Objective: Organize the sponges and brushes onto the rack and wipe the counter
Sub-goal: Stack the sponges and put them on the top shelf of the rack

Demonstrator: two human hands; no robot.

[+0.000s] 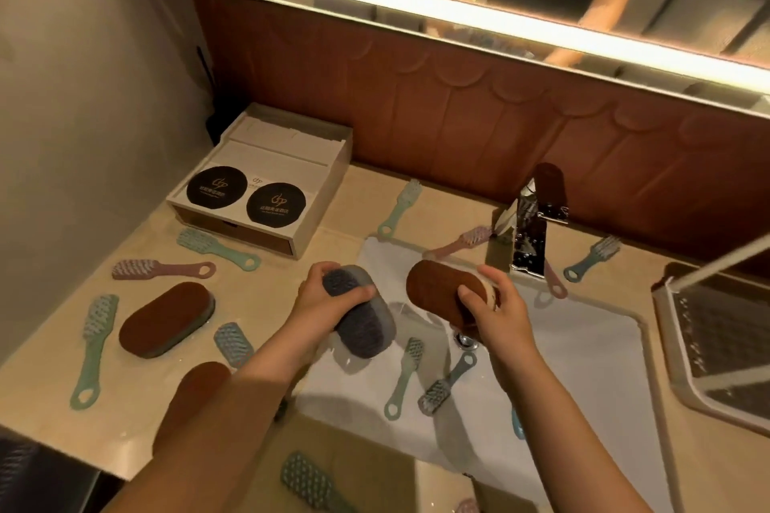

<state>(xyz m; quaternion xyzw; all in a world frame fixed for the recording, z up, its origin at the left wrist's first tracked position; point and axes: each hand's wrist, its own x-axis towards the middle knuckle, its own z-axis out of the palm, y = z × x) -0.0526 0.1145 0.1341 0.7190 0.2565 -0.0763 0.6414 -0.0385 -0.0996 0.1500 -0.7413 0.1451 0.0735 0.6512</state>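
Observation:
My left hand grips a grey oval sponge over the left edge of the white sink. My right hand holds a brown oval sponge above the basin, near the chrome tap. Another brown sponge lies on the beige counter at the left, and a further brown sponge is partly hidden by my left forearm. Several green, pink and grey handled brushes lie scattered on the counter and in the sink, such as a pink brush and a green brush.
A white box with two black round lids stands at the back left against the wall. A metal-mesh rack sits at the right of the sink. A lit mirror hangs above the brown wall panel.

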